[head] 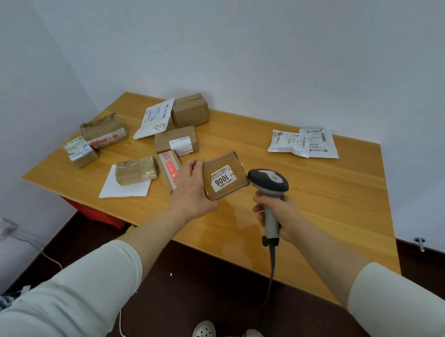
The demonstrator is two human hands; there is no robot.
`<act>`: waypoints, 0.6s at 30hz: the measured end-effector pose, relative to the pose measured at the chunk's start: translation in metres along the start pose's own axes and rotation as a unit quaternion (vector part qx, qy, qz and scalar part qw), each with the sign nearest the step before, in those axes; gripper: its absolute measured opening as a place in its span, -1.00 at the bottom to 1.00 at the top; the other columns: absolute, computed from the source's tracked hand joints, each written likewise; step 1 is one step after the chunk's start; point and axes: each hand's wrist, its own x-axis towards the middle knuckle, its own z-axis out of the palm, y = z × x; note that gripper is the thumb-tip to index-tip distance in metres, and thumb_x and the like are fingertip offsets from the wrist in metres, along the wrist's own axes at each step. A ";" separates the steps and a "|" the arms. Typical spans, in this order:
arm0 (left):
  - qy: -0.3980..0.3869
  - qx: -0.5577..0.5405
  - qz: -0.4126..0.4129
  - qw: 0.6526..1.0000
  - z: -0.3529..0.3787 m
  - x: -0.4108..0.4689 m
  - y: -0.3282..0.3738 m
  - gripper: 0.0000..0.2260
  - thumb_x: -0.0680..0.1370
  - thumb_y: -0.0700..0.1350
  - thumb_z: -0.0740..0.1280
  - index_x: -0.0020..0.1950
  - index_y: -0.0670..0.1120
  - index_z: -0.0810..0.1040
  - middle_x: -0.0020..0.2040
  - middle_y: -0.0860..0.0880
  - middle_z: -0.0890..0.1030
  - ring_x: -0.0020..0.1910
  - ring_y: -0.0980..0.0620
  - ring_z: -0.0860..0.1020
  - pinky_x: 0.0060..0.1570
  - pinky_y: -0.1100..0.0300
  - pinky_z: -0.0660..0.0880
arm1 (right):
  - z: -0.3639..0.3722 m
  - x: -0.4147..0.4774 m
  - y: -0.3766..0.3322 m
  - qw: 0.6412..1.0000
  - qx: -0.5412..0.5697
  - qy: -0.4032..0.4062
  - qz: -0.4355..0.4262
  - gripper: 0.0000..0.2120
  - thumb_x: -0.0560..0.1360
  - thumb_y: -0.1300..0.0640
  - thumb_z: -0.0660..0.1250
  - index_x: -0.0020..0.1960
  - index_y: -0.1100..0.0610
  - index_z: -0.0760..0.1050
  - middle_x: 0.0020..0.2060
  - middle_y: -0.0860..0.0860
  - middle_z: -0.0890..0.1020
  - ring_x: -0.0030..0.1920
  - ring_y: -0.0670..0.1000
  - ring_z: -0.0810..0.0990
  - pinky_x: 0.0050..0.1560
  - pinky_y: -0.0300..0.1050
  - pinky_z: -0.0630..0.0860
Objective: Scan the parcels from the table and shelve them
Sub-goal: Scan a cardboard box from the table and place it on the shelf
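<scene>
Grips box (228, 160) in left hand (189, 187) above near table (321, 204) edge, tilting its 1006 label (223, 179) toward scanner (268, 182) clenched in right hand (282, 216), likely to put barcode in beam; leaves other parcels (176, 142) far left.

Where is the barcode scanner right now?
In the head view, the barcode scanner is right of centre, gripped by the right hand above the table, its head beside the brown parcel in the left hand.
</scene>
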 end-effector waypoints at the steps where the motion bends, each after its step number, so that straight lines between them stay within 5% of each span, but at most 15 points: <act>1: 0.003 0.016 0.003 1.000 -0.003 0.004 0.000 0.04 0.28 -0.02 0.56 0.56 -0.15 -0.03 0.43 -0.11 0.13 0.44 -0.06 0.10 0.39 0.11 0.19 | -0.002 -0.004 -0.005 1.000 -0.020 -0.004 -0.011 -0.86 0.47 0.26 0.41 0.01 0.24 0.52 -0.43 0.10 0.56 -0.49 0.01 0.46 -0.42 -0.15 0.43; 8: 0.042 0.105 0.018 0.993 -0.025 0.033 0.001 0.02 0.30 -0.05 0.56 0.56 -0.13 -0.04 0.43 -0.14 0.14 0.43 -0.11 0.11 0.27 0.01 0.36 | 0.005 -0.033 -0.028 0.982 -0.172 -0.060 -0.048 -0.83 0.41 0.33 0.43 -0.03 0.23 0.52 -0.49 0.05 0.49 -0.52 -0.01 0.40 -0.46 -0.16 0.39; 18: 0.063 0.143 0.002 0.988 -0.033 0.044 -0.008 0.02 0.31 -0.02 0.57 0.55 -0.08 -0.03 0.43 -0.14 0.14 0.43 -0.14 0.11 0.32 -0.03 0.36 | 0.028 -0.050 -0.031 0.974 -0.200 -0.074 -0.074 -0.86 0.42 0.33 0.41 -0.21 0.20 0.46 -0.51 0.05 0.47 -0.57 -0.03 0.38 -0.47 -0.19 0.38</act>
